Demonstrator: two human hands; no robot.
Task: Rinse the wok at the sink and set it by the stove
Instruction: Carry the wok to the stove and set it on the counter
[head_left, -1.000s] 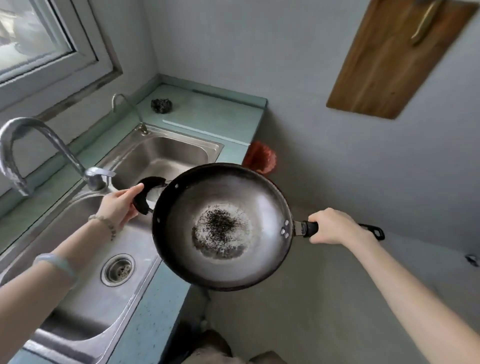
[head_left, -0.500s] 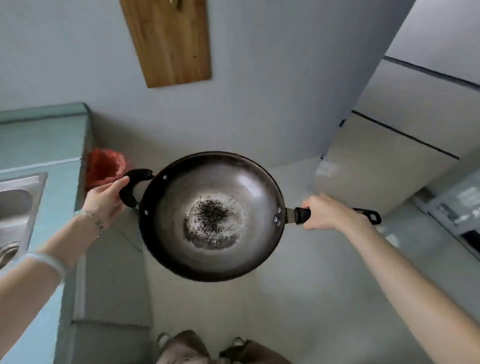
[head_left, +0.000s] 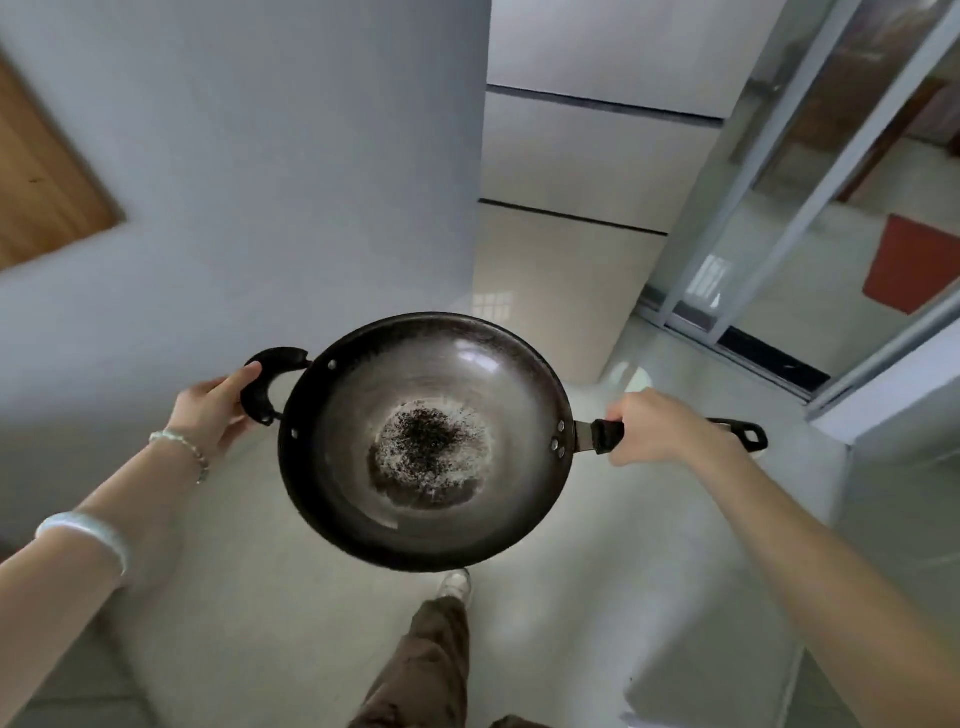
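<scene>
A dark round wok (head_left: 405, 374) hangs in the air in front of me, roughly level, above the pale floor. Its bottom carries a patch of black specks ringed with white residue (head_left: 428, 457). My left hand (head_left: 213, 408) grips the short black loop handle on the wok's left side. My right hand (head_left: 657, 428) is closed around the long black handle on the right, whose end sticks out past my fist. Neither sink nor stove is in view.
A grey wall (head_left: 260, 182) stands ahead and to the left, with a wooden board (head_left: 36, 182) hanging on it. A sliding glass door (head_left: 779, 208) is at the right. My leg and shoe (head_left: 441, 639) show below the wok on the floor (head_left: 597, 597).
My view has swung to the right, away from the sink and counter, which have left the frame. The wok stays held in both hands and now sits over open floor.
</scene>
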